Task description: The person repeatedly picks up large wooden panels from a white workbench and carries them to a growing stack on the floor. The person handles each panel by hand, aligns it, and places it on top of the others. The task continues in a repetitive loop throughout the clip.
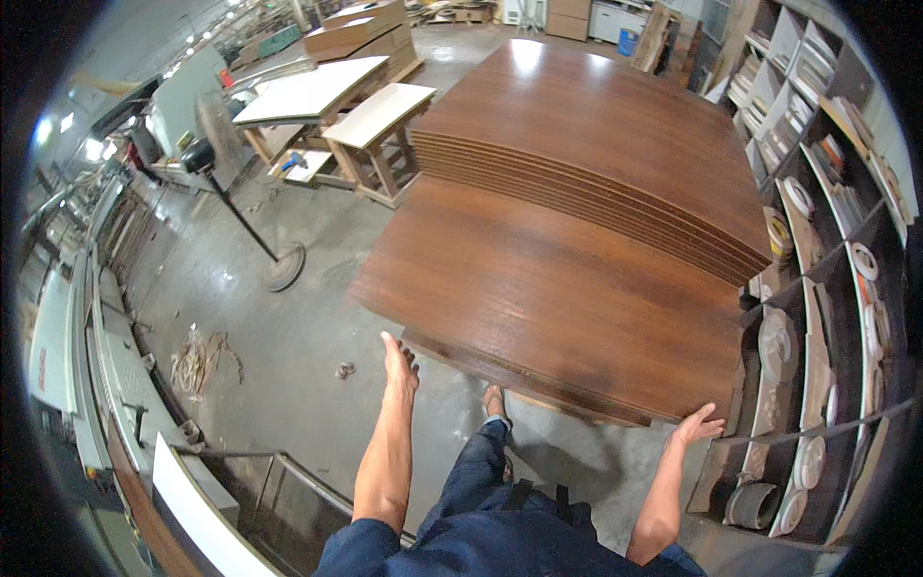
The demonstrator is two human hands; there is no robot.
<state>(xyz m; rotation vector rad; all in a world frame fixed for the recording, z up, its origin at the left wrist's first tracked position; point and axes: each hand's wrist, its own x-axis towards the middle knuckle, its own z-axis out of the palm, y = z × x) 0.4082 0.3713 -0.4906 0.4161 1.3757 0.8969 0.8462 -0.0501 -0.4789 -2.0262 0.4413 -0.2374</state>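
Head view: the concrete floor [288, 337] fills the left and near part of the scene. A stack of dark brown wood-grain boards [596, 144] occupies the centre and far right. One brown board [558, 288] lies at the near end of the stack, lower than the upper boards, its near edge facing me. A shelving unit [817, 288] stands along the right side, its compartments holding rolls of edge tape in pale colours. A long machine [106, 385] runs down the left edge. Far left of the stack are two wooden trestle tables carrying light-coloured panels [317, 91]. A pedestal fan [207, 154] stands on the floor between the machine and the tables, with its round base near the board's left corner.

My left hand [399, 363] is raised, fingers extended and spread, palm toward the board's near left corner; it is close to the edge and grips nothing. My right hand [697, 425] is open with fingers spread, at the board's near right corner; whether it touches the edge, I cannot tell. My bare foot [494, 400] shows below the board's near edge.
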